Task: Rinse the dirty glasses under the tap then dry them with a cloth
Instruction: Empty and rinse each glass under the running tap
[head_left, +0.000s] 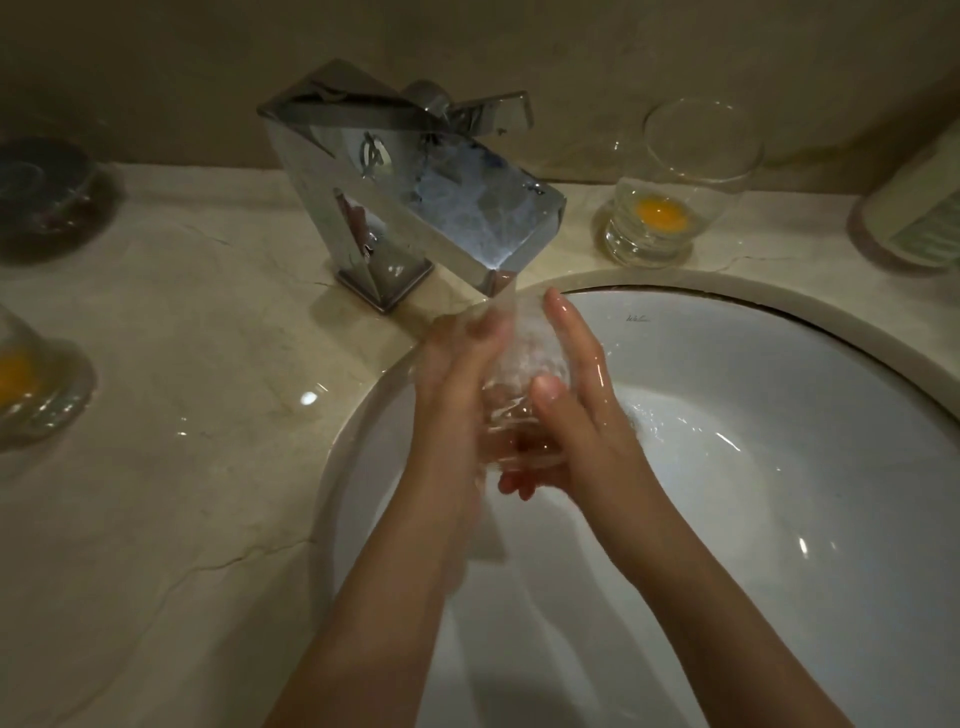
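Both hands grasp one clear tumbler (524, 374) under the chrome tap (415, 208): left hand (457, 374), right hand (576, 405). Basin (727, 415) logo by the tap unreadable.

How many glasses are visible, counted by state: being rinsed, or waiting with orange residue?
Being rinsed: 1, the glass under the tap, held by left hand and right hand
With orange residue: 2, right glass, left glass
Total: 3

Bathroom: marble counter (171, 519), basin (779, 415), tap (405, 187)
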